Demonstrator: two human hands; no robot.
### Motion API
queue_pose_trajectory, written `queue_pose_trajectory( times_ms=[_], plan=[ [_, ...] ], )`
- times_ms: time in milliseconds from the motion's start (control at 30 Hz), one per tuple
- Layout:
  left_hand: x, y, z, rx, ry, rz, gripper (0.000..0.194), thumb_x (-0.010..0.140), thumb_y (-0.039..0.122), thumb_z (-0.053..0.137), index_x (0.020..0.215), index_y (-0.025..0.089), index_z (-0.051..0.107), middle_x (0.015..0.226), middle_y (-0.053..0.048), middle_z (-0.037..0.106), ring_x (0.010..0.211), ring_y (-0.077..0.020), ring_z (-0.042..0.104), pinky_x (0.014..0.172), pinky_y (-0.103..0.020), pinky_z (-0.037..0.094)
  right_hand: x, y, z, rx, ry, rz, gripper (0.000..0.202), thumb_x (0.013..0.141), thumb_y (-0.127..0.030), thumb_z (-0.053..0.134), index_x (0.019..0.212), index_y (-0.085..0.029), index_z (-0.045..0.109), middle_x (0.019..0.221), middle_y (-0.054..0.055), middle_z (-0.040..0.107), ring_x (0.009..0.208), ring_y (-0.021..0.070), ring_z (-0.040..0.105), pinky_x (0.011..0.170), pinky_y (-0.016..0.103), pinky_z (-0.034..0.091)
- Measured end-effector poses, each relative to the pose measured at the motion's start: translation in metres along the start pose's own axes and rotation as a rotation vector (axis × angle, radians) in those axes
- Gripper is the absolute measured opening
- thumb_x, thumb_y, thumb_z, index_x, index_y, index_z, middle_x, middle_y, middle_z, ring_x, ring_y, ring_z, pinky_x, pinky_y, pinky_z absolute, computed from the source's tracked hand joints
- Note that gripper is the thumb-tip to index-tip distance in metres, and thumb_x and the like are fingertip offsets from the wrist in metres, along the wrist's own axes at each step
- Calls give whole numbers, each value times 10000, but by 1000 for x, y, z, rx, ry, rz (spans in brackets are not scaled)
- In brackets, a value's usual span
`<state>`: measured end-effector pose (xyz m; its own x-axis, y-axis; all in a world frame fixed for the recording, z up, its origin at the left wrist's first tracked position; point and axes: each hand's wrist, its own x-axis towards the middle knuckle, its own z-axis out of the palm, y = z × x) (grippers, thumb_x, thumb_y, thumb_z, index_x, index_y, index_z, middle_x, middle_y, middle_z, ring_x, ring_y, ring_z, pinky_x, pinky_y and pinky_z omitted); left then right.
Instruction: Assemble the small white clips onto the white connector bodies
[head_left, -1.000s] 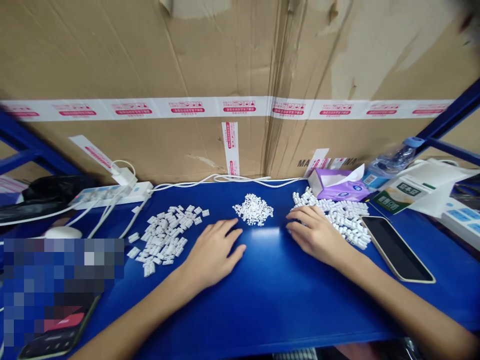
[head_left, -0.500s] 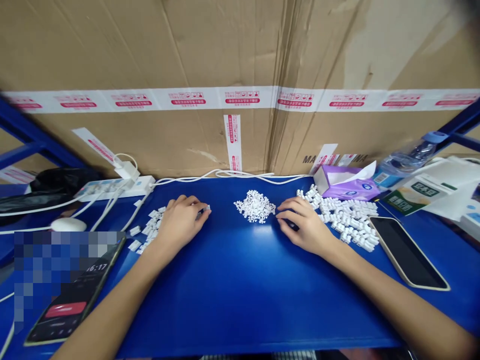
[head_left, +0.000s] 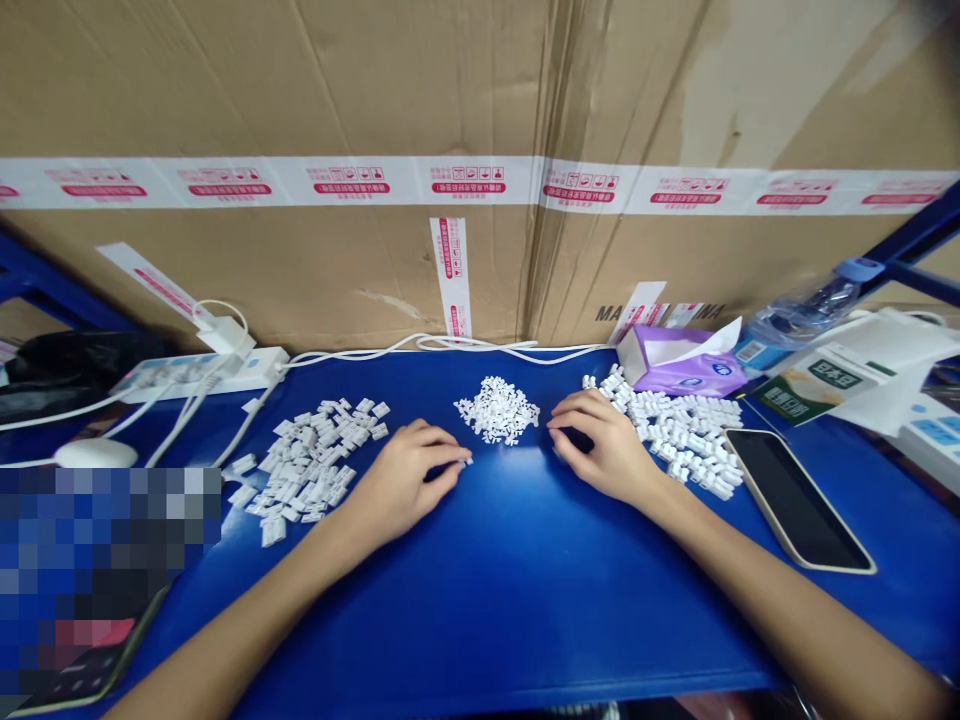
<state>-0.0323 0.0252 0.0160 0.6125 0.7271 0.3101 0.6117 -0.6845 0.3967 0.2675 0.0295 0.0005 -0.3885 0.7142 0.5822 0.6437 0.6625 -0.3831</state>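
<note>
My left hand (head_left: 416, 478) is closed in a pinch, with the edge of a white plastic piece (head_left: 469, 461) showing at its fingertips. Behind it on the left lies a heap of flat white plastic pieces (head_left: 311, 460). A pile of tiny white parts (head_left: 498, 410) sits between my hands. My right hand (head_left: 604, 440) is just right of that pile, thumb and fingers curled together; whether anything is between the tips is hidden. Past it, white plastic clips (head_left: 679, 430) are spread out on the right.
On the blue table (head_left: 480, 600) are a dark-screened phone (head_left: 802, 500), a purple tissue pack (head_left: 682, 365) and a plastic bottle (head_left: 806, 310). At the left are a power strip (head_left: 262, 368) with white cables and a second phone (head_left: 112, 650). Cardboard (head_left: 337, 270) walls the back.
My left hand has moved right, away from the left heap and toward the middle, with the white piece in its fingertips. My right hand stays beside the tiny parts. The view has shifted slightly.
</note>
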Motion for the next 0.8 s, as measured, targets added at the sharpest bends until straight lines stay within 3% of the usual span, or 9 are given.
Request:
queue_pose_trajectory(
  times_ms=[167,367,467,600,800],
  plan=[
    [7,26,23,-185,3,-27,240,959,182,566,1095,232,757,1035,-53,751,918,-221,662,861,-415,521,0,0,1,-29,-10,-5,149,955,-212,575,938,-208,722,980,90,724,990,266,633,955,508,506],
    [5,25,24,-274,64,-163,316,899,223,636,1214,219,658,1041,-48,727,866,-196,665,823,-380,566,-2,-7,4,8,-42,-27,210,964,-189,549,1073,-208,728,1060,108,732,1106,281,644,964,516,551],
    [2,20,22,-165,82,-125,246,941,243,597,1170,197,675,1116,-78,725,1013,-238,665,904,-433,551,-7,-12,10,-18,-89,10,346,988,-181,494,1289,-150,663,1257,165,702,1277,309,595,1063,557,518],
    [-2,7,19,140,93,-131,312,973,291,568,1245,167,657,1340,-142,654,1290,-342,556,1062,-569,450,-17,-17,20,-132,-164,140,506,1014,-272,469,1486,-93,503,1500,231,524,1437,364,448,1154,620,422],
    [-4,-7,14,193,139,-208,277,981,316,544,1158,144,669,1317,-158,645,1253,-330,593,1080,-540,463,-22,-18,24,-224,-251,156,600,1029,-362,452,1521,-20,426,1562,280,409,1484,384,351,1189,614,364]
  ],
)
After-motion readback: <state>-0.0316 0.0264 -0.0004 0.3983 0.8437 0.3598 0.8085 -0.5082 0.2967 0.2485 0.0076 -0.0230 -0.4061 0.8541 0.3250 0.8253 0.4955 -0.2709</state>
